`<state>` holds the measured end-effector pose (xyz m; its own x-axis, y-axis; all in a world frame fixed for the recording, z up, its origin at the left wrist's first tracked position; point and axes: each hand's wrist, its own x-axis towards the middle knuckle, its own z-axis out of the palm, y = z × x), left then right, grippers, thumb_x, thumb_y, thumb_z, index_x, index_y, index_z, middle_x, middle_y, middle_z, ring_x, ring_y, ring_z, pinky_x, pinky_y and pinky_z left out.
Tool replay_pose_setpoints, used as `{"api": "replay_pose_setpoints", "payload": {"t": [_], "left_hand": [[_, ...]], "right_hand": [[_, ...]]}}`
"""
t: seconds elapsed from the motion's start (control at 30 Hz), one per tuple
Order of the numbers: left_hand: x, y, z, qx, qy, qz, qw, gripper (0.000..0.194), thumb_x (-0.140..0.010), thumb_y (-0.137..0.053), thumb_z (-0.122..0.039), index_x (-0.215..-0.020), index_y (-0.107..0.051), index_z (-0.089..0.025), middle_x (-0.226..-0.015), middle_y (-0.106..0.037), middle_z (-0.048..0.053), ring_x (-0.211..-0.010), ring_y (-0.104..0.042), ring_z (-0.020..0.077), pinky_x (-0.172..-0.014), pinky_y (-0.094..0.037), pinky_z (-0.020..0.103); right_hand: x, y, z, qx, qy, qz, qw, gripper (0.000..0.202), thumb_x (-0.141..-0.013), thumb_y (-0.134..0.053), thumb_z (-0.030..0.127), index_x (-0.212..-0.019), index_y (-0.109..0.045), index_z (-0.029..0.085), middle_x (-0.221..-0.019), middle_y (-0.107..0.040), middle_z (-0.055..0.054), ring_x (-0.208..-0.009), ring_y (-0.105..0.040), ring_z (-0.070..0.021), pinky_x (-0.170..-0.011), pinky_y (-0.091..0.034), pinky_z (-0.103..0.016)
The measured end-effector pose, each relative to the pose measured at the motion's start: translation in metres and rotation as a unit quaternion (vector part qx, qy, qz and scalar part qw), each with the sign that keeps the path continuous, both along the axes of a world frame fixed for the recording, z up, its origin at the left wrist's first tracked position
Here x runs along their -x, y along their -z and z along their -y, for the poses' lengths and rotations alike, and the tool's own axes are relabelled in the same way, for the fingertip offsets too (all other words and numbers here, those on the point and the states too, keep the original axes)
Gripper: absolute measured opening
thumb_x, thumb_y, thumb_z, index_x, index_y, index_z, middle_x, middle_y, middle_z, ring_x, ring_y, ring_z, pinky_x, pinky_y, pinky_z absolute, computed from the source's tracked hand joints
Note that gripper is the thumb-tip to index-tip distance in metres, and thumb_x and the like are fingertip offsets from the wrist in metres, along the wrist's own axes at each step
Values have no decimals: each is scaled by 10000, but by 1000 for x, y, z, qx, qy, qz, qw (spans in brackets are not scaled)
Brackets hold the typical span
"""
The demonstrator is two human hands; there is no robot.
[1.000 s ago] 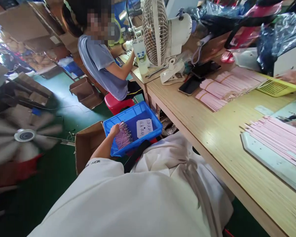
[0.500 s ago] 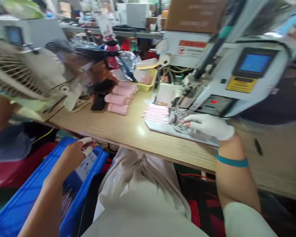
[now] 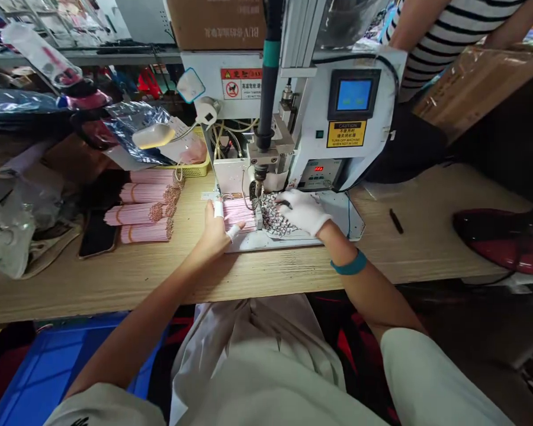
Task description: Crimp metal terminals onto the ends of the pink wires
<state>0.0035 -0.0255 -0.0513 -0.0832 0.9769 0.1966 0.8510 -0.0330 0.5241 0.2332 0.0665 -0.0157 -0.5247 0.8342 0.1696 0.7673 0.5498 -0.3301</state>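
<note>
My left hand [image 3: 218, 229], with white wraps on a finger and the thumb, rests at the left end of a row of pink sticks [image 3: 240, 214] on the machine's metal plate [image 3: 288, 241]. Its thumb and fingers are spread around the sticks. My right hand [image 3: 305, 210], in a white glove with the fingertips uncovered, reaches over a pile of small black-and-white pieces [image 3: 276, 220]; whether it pinches one is hidden. Between the hands, the machine's vertical head [image 3: 261, 163] comes down beside a small metal block [image 3: 258, 216].
Bundles of pink sticks [image 3: 146, 229] lie at the left beside a dark phone [image 3: 98, 234]. Behind them is a yellow basket [image 3: 195, 170]. A black pen [image 3: 396, 221] lies on the right. Below the table at left is a blue crate [image 3: 48, 367]. A person in a striped top stands behind.
My left hand has moved from the blue crate up to the pink sticks. My right hand is still over the small pieces. The view has turned to the right.
</note>
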Motion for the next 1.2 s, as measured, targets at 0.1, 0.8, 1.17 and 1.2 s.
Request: {"api": "replay_pose_setpoints", "payload": {"t": [0.1,0.8,1.17,1.2], "left_hand": [[2,-10,10,-15,-26,-82,996,741,-815,-563,-478,-1417,-278,-154,-1461,-276,215,-1377,-204,393,-1090,-232,585],[12,-32,-34,74,228,-100,966,277,-752,-478,-184,-843,-738,-151,-846,-690,76,-804,-626,209,-783,-497,304],[22,-28,-8,7,244,-132,961,306,-836,-516,-352,-1015,-685,-170,-973,-618,112,-864,-546,229,-777,-487,376],[24,-26,-7,11,250,-124,960,296,-848,-488,-311,-1023,-684,-175,-967,-623,107,-862,-544,221,-779,-485,369]], "right_hand": [[-3,-8,2,52,-43,-73,995,240,-813,-562,181,-1011,-692,148,-960,-688,-95,-844,-623,-206,-749,-471,-300],[3,4,-1,46,-71,-113,990,198,-768,-601,169,-924,-722,176,-956,-700,-53,-887,-618,-193,-791,-459,-306],[-21,-20,9,317,-160,-83,931,192,-793,-596,306,-909,-720,215,-660,-658,19,-541,-577,-114,-535,-427,-237],[-20,-19,9,310,-157,-74,935,186,-796,-591,308,-893,-723,219,-629,-646,24,-528,-571,-115,-528,-419,-236]]}}
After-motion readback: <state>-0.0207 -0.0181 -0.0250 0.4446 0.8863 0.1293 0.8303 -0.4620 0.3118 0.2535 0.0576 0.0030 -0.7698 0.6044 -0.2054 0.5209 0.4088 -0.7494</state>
